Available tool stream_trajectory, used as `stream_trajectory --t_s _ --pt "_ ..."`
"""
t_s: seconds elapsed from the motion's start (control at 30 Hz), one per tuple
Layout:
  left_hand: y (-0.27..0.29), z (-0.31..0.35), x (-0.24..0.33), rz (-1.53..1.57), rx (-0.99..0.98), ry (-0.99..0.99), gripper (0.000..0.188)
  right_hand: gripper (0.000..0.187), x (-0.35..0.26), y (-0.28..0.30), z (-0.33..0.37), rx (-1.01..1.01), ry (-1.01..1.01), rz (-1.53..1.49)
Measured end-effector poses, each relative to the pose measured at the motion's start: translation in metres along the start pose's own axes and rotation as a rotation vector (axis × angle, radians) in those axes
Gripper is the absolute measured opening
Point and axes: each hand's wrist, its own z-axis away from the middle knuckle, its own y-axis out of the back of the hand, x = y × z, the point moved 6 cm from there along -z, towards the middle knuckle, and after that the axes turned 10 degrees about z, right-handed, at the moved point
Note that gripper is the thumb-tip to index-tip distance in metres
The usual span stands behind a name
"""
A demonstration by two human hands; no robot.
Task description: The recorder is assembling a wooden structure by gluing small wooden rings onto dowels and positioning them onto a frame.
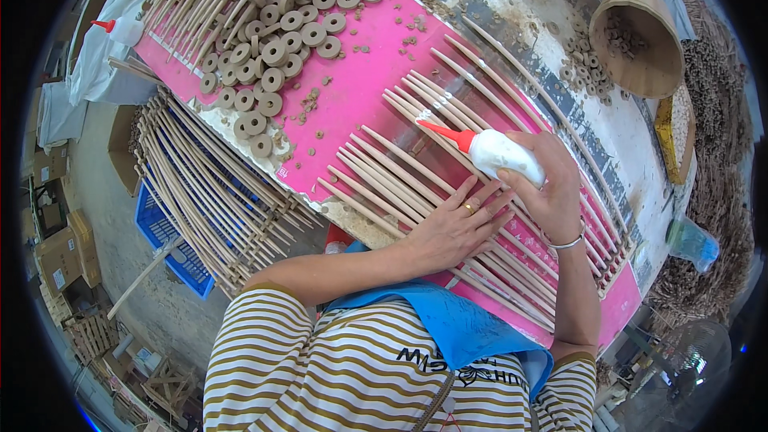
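Note:
My right hand [552,184] is closed round a white glue bottle [512,162], a squeeze bottle tipped on its side with its red nozzle pointing left. The nozzle tip is over a row of slim wooden rods [376,162] with tapered ends, laid side by side on a pink board [364,64]. White smears show on some rods near the tip. My left hand [456,228] lies flat across the rods, fingers stretched and a ring on one, just below the bottle. Small blocks [616,264] sit at the rods' right ends.
Grey-brown discs [272,52] with holes are heaped at the board's far left, beside more rods [204,0]. Another red-tipped bottle [124,30] stands beyond. Rods fitted with discs [216,184] lie above a blue crate [156,224]. A round tub [640,40] lies far right.

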Motion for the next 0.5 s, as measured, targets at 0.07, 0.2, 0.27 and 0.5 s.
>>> stream_trajectory --t_s 0.07,0.2,0.27,0.5 --pt "-0.001 0.0 0.0 -0.006 0.005 -0.006 0.061 0.046 0.0 0.001 0.003 0.005 -0.006 0.0" --pt "0.0 0.0 0.0 0.009 0.01 0.002 0.059 0.043 0.002 0.006 0.01 0.056 -0.01 0.005" --pt "0.003 -0.001 0.001 0.003 0.02 0.004 0.058 0.043 0.005 0.007 0.013 0.061 -0.03 -0.053" --pt "0.006 -0.001 0.002 -0.01 0.005 0.002 0.06 0.046 0.012 0.0 0.011 0.016 -0.108 -0.121"
